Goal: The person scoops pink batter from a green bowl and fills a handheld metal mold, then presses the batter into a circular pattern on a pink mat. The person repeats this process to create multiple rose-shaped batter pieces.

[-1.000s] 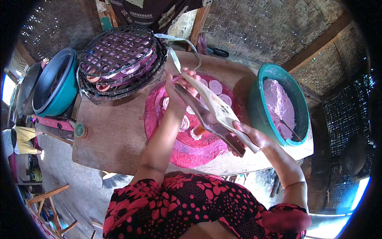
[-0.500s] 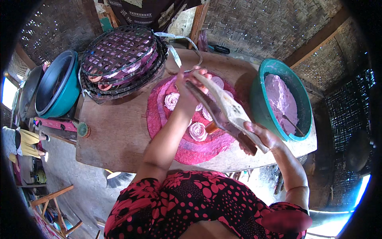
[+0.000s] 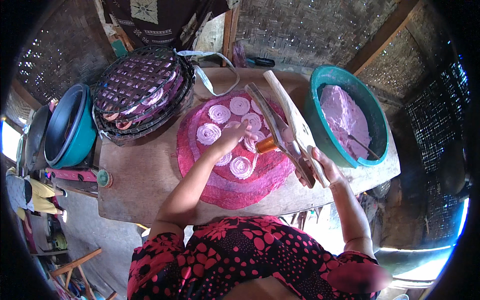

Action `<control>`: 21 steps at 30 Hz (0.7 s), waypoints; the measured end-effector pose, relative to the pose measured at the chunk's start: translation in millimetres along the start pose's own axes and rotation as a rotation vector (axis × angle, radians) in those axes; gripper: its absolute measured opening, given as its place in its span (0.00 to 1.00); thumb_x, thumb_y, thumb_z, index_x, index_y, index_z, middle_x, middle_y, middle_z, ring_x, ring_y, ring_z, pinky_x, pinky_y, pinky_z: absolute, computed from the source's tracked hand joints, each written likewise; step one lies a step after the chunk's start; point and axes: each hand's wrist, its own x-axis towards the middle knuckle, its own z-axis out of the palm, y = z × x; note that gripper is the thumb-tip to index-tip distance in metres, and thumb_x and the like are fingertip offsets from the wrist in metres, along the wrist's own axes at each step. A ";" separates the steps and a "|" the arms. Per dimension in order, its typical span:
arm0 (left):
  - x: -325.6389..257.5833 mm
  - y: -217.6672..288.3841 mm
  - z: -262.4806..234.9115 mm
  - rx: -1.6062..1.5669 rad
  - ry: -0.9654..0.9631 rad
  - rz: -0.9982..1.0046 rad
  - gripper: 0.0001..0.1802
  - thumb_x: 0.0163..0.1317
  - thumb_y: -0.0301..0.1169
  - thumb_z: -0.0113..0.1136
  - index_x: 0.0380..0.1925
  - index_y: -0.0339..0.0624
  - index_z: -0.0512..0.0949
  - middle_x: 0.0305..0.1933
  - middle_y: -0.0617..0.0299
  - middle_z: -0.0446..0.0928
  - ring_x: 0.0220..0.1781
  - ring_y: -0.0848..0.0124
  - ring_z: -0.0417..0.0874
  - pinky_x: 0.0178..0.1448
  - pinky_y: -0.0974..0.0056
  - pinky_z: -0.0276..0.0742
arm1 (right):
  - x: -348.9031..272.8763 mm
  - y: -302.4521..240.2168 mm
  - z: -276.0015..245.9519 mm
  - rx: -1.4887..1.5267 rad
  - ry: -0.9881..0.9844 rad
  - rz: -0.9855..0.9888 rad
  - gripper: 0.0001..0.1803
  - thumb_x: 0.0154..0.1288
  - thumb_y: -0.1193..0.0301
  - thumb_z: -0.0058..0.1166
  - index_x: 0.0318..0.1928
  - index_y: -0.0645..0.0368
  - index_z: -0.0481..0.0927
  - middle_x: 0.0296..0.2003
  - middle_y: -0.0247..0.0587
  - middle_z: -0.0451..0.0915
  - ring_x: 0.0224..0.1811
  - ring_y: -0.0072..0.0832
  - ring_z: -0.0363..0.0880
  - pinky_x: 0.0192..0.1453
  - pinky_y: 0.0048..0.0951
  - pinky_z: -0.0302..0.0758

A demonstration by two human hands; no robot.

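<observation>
The wooden press [image 3: 290, 127] (two long paddles with a brass-coloured nozzle) hangs tilted over the pink round mat [image 3: 235, 192] on the table [image 3: 135, 175]. The right hand [image 3: 320, 170] has its fingers clamped round the press's lower handles. The left hand [image 3: 235, 137], arm outstretched, rests loosely curled fingers among the pale spirals [image 3: 209, 133].

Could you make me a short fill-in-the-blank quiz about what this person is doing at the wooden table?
1. The right hand holds a wooden two-paddle press with a brass nozzle above the round ____ mat.
2. The left hand rests among the pale spiral-shaped dough coils lying on that ____.
3. The green plastic basin on the person's right holds ____ dough.
4. The stack of dark woven trays stands to the mat's ____.

Missing words: pink; mat; pink; left
</observation>
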 end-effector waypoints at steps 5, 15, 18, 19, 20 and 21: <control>-15.6 -26.2 11.4 -0.128 0.055 -0.043 0.36 0.74 0.57 0.42 0.49 0.30 0.78 0.41 0.54 0.84 0.49 0.67 0.78 0.60 0.61 0.70 | 10.8 10.4 7.5 0.023 -0.008 -0.069 0.41 0.67 0.36 0.46 0.50 0.68 0.75 0.28 0.49 0.81 0.23 0.32 0.82 0.22 0.29 0.77; -31.8 -49.7 7.3 0.447 0.207 0.177 0.24 0.78 0.45 0.37 0.49 0.47 0.83 0.57 0.48 0.78 0.50 0.59 0.81 0.60 0.55 0.68 | 28.2 25.0 8.9 -0.022 0.077 -0.100 0.42 0.65 0.36 0.50 0.46 0.73 0.78 0.26 0.49 0.81 0.23 0.30 0.82 0.22 0.26 0.78; -54.6 -54.7 7.3 0.585 0.286 0.217 0.25 0.77 0.46 0.35 0.47 0.55 0.85 0.67 0.55 0.72 0.58 0.62 0.74 0.64 0.53 0.62 | 25.6 28.3 7.8 0.018 0.088 -0.134 0.41 0.66 0.38 0.50 0.46 0.73 0.78 0.26 0.49 0.81 0.24 0.31 0.83 0.23 0.27 0.79; -63.2 -56.8 9.9 0.622 0.329 0.230 0.25 0.77 0.47 0.35 0.46 0.57 0.86 0.69 0.57 0.69 0.61 0.62 0.71 0.65 0.52 0.60 | 23.8 28.7 7.7 0.027 0.098 -0.138 0.41 0.67 0.38 0.50 0.46 0.73 0.78 0.27 0.49 0.81 0.24 0.31 0.83 0.23 0.27 0.79; -71.0 -59.1 13.7 0.659 0.377 0.236 0.26 0.77 0.47 0.35 0.45 0.58 0.86 0.72 0.59 0.66 0.62 0.60 0.68 0.65 0.51 0.59 | 21.6 28.8 7.7 0.040 0.108 -0.148 0.41 0.67 0.38 0.49 0.46 0.73 0.77 0.27 0.49 0.81 0.24 0.32 0.83 0.23 0.28 0.79; -77.8 -61.5 18.2 0.716 0.416 0.246 0.26 0.77 0.48 0.35 0.45 0.59 0.87 0.74 0.60 0.63 0.64 0.58 0.66 0.65 0.49 0.57 | 20.1 29.1 8.3 0.053 0.119 -0.158 0.41 0.67 0.38 0.49 0.47 0.73 0.77 0.27 0.49 0.81 0.24 0.32 0.83 0.23 0.28 0.79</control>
